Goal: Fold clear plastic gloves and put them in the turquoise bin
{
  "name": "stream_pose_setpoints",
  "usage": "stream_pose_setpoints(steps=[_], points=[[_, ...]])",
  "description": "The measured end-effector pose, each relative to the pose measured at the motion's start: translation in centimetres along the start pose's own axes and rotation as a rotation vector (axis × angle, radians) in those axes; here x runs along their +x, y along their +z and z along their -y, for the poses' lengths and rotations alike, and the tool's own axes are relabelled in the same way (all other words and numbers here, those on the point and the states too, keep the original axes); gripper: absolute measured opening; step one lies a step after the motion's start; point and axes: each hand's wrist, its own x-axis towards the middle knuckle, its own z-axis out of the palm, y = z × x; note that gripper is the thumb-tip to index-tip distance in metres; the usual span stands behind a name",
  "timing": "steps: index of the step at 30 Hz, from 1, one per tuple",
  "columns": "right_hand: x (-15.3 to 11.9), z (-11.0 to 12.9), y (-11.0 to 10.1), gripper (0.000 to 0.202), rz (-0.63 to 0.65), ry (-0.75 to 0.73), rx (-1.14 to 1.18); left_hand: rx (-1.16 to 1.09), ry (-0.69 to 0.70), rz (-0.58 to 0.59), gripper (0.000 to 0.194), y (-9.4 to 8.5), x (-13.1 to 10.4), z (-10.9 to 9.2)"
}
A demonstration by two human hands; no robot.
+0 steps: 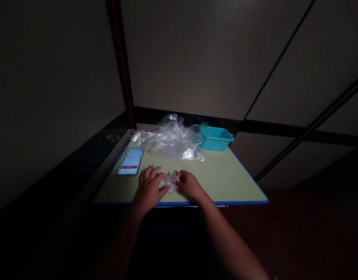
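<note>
A small, crumpled piece of clear plastic (172, 182), perhaps a bag, lies between my hands near the table's front edge. My right hand (189, 183) pinches its right side between thumb and fingers. On the other side, my left hand (151, 188) has its fingers spread, with the thumb and index finger apart at the plastic's left edge. Behind both hands is a large heap of clear plastic bags or film (170, 138), loosely piled at the back of the table.
The light green table (225, 179) has a blue edge. A turquoise plastic basket (216, 146) stands at its back right, touching the heap. A phone (130, 161) with a lit, partly pixelated screen lies at the left. Dark panelled walls (190, 58) rise behind.
</note>
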Motion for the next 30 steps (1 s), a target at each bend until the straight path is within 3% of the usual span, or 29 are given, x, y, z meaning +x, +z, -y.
stream_pose_setpoints(steps=[3, 5, 12, 16, 22, 26, 30], points=[[0.1, -0.6, -0.3, 0.014, 0.018, -0.073, 0.155, -0.153, -0.006, -0.079, 0.023, 0.0, 0.6, 0.2], [0.0, -0.7, -1.0, 0.015, 0.031, -0.139, 0.22, -0.275, -0.054, -0.07, 0.027, -0.1, 1.3, -0.1], [-1.0, -0.8, -4.5, 0.014, -0.035, -0.309, 0.294, -0.713, -0.182, 0.262, 0.026, 0.0, 4.1, -3.1], [-1.0, -2.1, -5.9, 0.024, -0.114, -0.267, 0.555, -0.88, -0.295, 0.28, 0.031, 0.7, 5.9, -5.0], [-1.0, -4.8, -8.4, 0.043, -0.1, -0.042, 1.089, -0.989, -0.385, 0.164, 0.032, 2.5, 8.9, -9.2], [-0.9, -6.2, -10.3, 0.041, -0.186, 0.005, 1.187, -1.072, -0.394, 0.125, 0.034, 4.3, 11.0, -11.8], [-0.4, -7.1, -12.0, 0.038, -0.25, -0.019, 1.179, -1.226, -0.468, 0.269, 0.039, 5.5, 12.7, -13.3]])
